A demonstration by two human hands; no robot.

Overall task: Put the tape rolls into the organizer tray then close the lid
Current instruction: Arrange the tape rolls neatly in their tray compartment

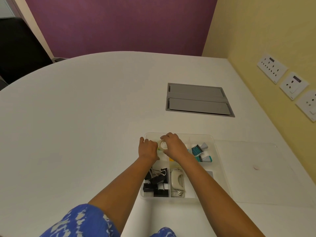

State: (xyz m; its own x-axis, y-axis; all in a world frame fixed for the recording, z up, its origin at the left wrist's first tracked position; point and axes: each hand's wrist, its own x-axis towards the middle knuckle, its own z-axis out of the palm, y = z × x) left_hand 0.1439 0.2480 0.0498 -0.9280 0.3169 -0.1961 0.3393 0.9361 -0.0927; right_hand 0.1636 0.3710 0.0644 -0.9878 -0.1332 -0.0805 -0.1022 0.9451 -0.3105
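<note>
views: 1, a wide-angle camera worn on the head
position: above the near edge of the white surface (85,125), at the person's own eye height
facing: forward and down, across the surface toward the purple wall (119,23), with the yellow wall (265,31) on the right
nearness: forearms fill the lower frame; both hands (174,146) meet just below the middle
distortion: the surface edge bows
shared area: none, only 1 view

An office meeting room: a large white rounded table (85,117) with a grey flip-lid cable box (198,100) near its far right edge, and wall sockets (294,85) on the yellow wall.
</note>
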